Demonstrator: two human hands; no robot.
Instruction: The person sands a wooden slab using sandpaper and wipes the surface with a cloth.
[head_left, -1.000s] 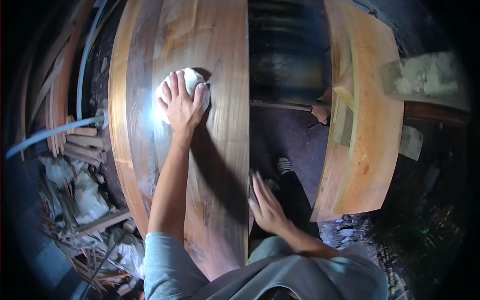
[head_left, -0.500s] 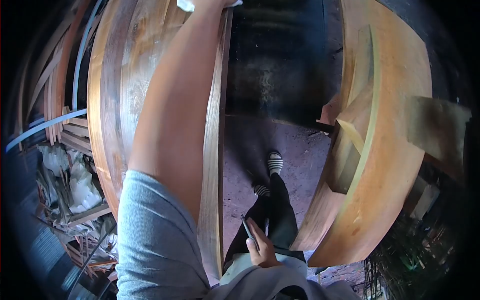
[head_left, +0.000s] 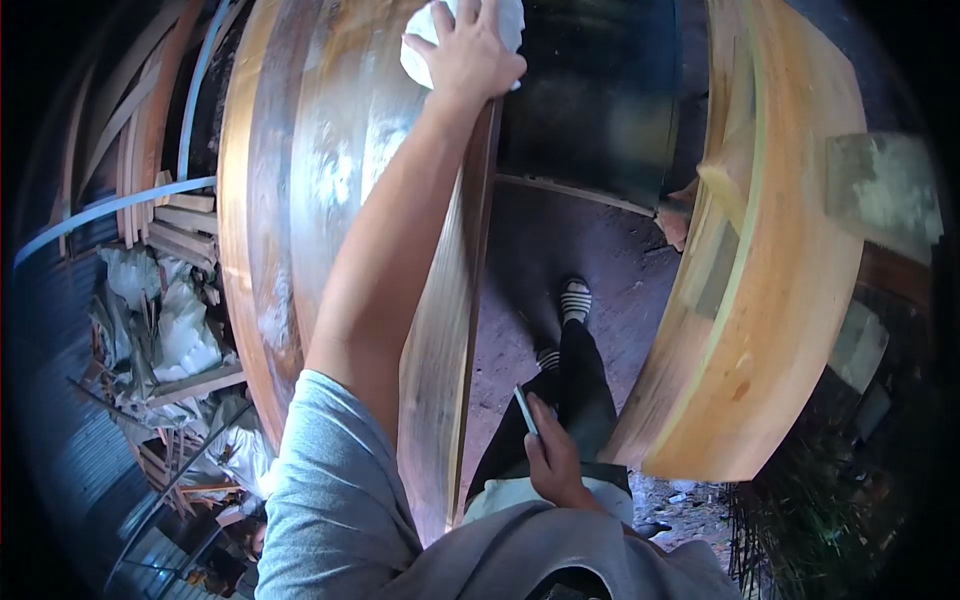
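Note:
At the top, my left hand is spread over a white wad of cloth, pressing it onto a long wooden panel. The panel's boards are brown and glossy, with bright reflections beside my forearm. Down by my waist, my right hand is closed around a thin, flat object. That object is seen almost edge-on, so its kind is unclear.
On the right stands a curved wooden piece with a recessed inner side. Scrap wood and crumpled plastic sheeting lie at left. A dark panel lies ahead, and striped sandals stand on the dirt floor.
My left hand and the white cloth have come lower and to the right into fuller view. The whole view has shifted; my right hand still holds the flat object.

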